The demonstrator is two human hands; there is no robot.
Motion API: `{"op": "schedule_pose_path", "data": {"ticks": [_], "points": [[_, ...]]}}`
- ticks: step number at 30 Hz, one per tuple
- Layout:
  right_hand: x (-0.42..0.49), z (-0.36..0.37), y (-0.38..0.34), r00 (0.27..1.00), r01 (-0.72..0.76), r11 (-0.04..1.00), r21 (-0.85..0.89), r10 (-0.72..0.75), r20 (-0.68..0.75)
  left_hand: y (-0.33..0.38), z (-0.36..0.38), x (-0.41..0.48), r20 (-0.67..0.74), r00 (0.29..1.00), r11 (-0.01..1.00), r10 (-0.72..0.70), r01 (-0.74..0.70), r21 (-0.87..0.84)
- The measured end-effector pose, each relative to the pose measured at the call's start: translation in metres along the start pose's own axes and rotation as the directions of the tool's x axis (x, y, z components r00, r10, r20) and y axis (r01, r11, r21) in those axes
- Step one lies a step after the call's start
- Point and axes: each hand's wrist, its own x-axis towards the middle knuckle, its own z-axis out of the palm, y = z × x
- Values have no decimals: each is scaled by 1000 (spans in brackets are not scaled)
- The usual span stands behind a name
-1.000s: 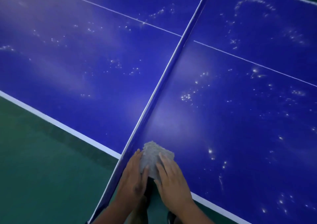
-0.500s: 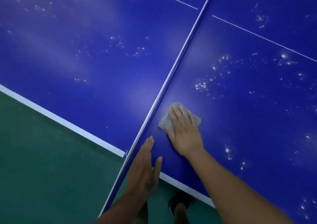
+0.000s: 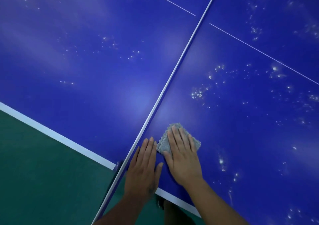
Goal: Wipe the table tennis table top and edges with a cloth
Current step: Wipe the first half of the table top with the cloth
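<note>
The blue table tennis table (image 3: pixel 241 121) fills most of the view, dotted with white specks and water drops. A small grey cloth (image 3: pixel 164 143) lies flat on the right half near its front edge. My right hand (image 3: pixel 183 154) presses on the cloth with straight fingers, covering most of it. My left hand (image 3: pixel 144 168) rests flat on the table just left of the cloth, beside the white strip (image 3: pixel 172 80) that divides the two halves. It holds nothing.
White edge lines (image 3: pixel 57 136) border the front of both table halves. Green floor (image 3: pixel 43 181) lies below left. A thin white centre line (image 3: pixel 259 52) crosses the right half. A dark shoe shows under the table edge between my arms.
My right hand has pulled the cloth back toward the front edge, ending close beside my left hand. The view has shifted slightly.
</note>
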Motion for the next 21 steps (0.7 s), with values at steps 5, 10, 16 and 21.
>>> {"op": "schedule_pose_path", "data": {"ticks": [5, 10, 16, 21], "points": [[43, -11, 14, 999, 38, 999, 35, -37, -20, 3, 3, 5, -20, 1000, 1000, 6, -6, 12], [138, -37, 42, 994, -98, 992, 80, 101, -37, 11, 8, 27, -39, 999, 1000, 16, -16, 1], [170, -54, 56, 991, -134, 981, 143, 134, 12, 22, 9, 81, -93, 996, 1000, 7, -7, -10], [143, -53, 60, 999, -24, 991, 129, 19, 43, 29, 10, 129, -57, 998, 996, -14, 19, 88]]}}
